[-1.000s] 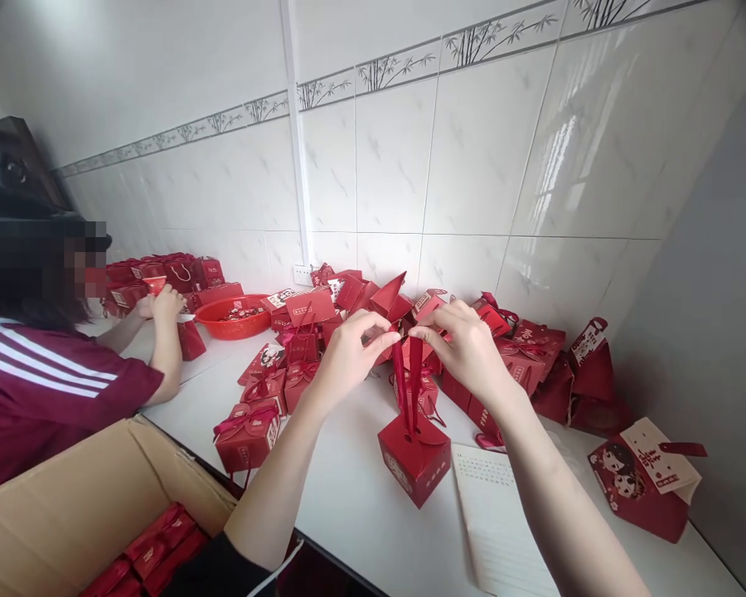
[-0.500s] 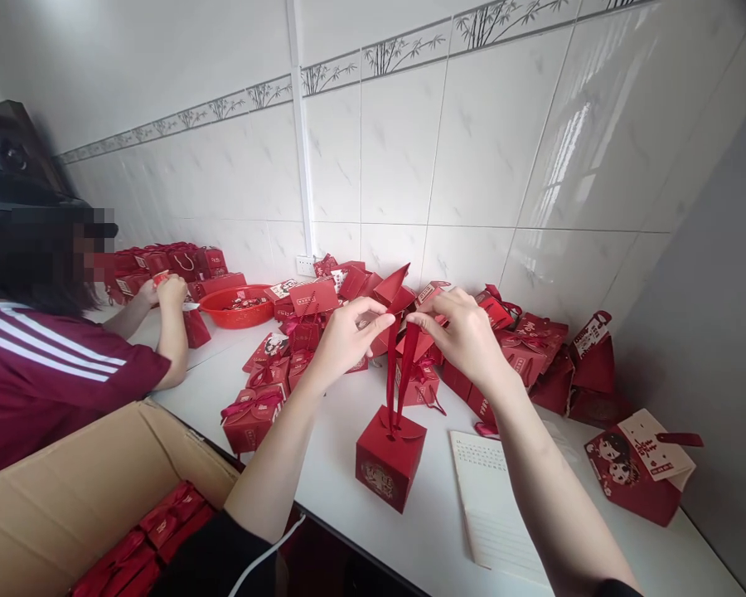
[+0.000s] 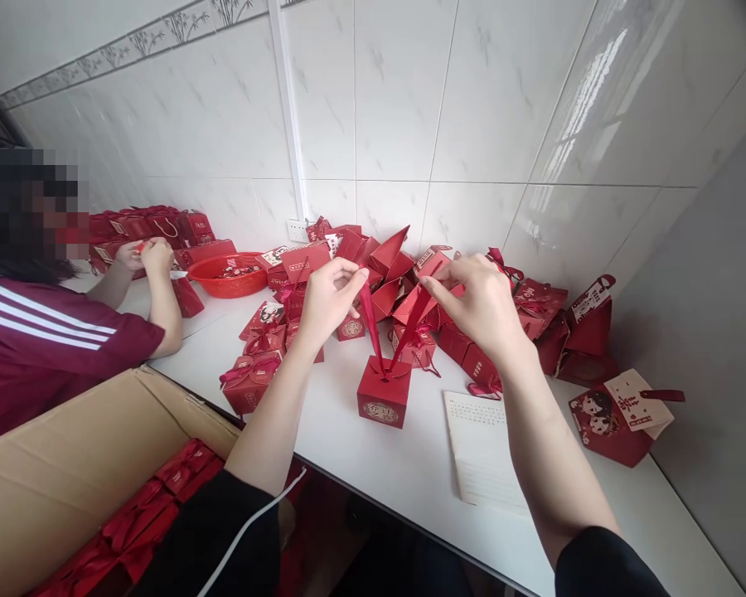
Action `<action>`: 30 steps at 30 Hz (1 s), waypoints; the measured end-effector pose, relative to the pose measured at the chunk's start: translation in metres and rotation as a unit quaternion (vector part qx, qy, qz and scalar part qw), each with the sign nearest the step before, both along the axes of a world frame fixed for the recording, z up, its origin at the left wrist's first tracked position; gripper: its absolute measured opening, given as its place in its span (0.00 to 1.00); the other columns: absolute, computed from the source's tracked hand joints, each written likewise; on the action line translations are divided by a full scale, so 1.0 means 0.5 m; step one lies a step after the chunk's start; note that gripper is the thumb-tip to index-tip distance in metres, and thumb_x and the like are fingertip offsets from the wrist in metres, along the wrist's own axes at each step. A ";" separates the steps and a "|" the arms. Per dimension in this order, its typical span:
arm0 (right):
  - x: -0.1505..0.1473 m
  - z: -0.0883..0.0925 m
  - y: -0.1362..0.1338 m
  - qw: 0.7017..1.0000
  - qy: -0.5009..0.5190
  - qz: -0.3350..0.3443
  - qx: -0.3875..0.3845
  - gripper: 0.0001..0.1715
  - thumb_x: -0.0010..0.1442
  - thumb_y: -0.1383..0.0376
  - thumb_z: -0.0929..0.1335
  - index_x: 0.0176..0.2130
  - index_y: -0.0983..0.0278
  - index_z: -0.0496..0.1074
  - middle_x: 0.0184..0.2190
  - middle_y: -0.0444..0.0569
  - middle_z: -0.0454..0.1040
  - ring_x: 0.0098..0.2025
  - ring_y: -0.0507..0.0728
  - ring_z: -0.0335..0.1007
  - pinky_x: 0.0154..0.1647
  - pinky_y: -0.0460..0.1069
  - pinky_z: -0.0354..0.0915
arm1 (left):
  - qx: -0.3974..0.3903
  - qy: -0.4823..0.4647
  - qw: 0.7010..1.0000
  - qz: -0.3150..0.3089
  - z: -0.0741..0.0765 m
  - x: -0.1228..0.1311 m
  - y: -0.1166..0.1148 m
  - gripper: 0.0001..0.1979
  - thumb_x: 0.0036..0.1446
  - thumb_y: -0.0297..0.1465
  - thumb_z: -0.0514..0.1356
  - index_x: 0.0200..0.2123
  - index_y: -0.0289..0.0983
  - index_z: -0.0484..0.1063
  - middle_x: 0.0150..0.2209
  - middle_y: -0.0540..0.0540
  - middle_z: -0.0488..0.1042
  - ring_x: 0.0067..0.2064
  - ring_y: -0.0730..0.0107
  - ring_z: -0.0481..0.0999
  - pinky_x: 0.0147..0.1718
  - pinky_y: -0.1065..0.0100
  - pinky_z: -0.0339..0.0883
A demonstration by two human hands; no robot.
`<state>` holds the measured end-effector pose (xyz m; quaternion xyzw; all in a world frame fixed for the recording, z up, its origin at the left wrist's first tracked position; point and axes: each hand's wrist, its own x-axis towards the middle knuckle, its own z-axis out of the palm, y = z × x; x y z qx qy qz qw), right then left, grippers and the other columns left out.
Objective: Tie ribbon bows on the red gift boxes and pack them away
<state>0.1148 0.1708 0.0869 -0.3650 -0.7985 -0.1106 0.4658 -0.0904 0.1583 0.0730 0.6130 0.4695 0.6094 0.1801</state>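
Ribbon (image 3: 371, 322) rising from red box (image 3: 384, 396): strands now wider apart, untied, ends pinched in left hand (image 3: 331, 300) and right hand (image 3: 481, 300) fingers.

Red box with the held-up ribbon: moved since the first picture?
Yes, left, judged against the notebook: the red box had its right corner by the notebook's edge; now a strip of white table shows between them.

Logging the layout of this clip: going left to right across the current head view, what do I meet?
Co-worker's striped shirt, red basin, left hand, red box with raised ribbon, right hand, red packet bearing a cream card.
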 end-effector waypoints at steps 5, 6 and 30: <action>0.050 -0.020 -0.011 0.998 0.007 -0.044 -0.036 0.14 0.57 0.61 0.66 0.22 0.62 0.65 0.21 0.44 0.69 0.29 0.56 0.62 0.34 0.50 0.57 | -0.020 -0.029 0.998 0.047 -0.028 -0.020 0.006 0.07 0.52 0.35 0.58 0.28 0.36 0.67 0.22 0.54 0.68 0.15 0.80 0.66 0.11 0.78 0.62; 0.058 -0.021 -0.013 0.997 0.007 -0.053 -0.047 0.15 0.57 0.61 0.66 0.21 0.62 0.65 0.20 0.44 0.68 0.29 0.56 0.62 0.33 0.50 0.57 | -0.025 -0.031 0.998 0.056 -0.034 -0.023 0.010 0.07 0.52 0.34 0.59 0.28 0.36 0.67 0.22 0.53 0.69 0.16 0.80 0.67 0.11 0.78 0.62; 0.030 -0.423 -0.110 0.808 0.130 0.117 -0.563 0.21 0.52 0.50 0.68 0.37 0.60 0.60 0.40 0.50 0.72 0.43 0.58 0.70 0.41 0.52 0.66 | -0.319 0.227 0.919 0.043 -0.358 0.050 -0.123 0.13 0.60 0.37 0.44 0.31 0.39 0.64 0.26 0.46 0.73 0.31 0.59 0.75 0.30 0.64 0.65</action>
